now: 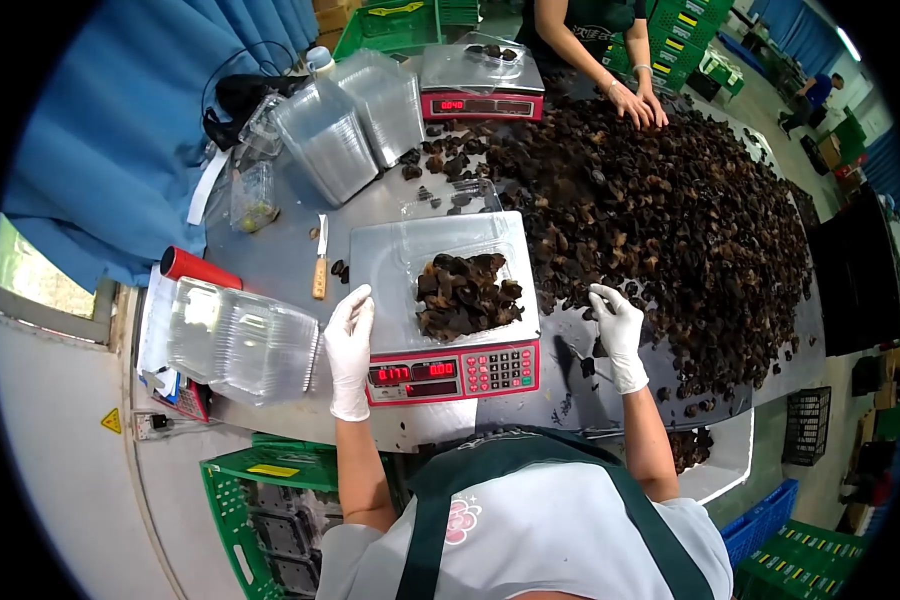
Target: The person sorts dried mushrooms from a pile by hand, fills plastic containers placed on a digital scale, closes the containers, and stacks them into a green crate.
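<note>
A clear plastic clamshell box (515, 262) sits on the scale (370, 250), its lid folded back away from me. Dark brown dried pieces, resembling wood ear mushrooms (465, 295), fill the box. Red digits on the scale's panel read 0.177 and 0.00. My left hand (348, 350), in a white glove, hovers by the scale's left front corner with fingers loosely bent, nothing visible in it. To the right of the scale, my gloved right hand (620, 338) is raised near the mushroom pile (660, 220), fingers half curled and apart, holding nothing I can see.
A wooden-handled knife (320, 265) lies left of the scale. Stacked clear boxes (245, 340) stand at left, more (325, 130) behind. Across the table, a second scale (480, 80) bears a box, and a co-worker's hands (638, 103) touch the pile. A green crate (232, 520) is below left.
</note>
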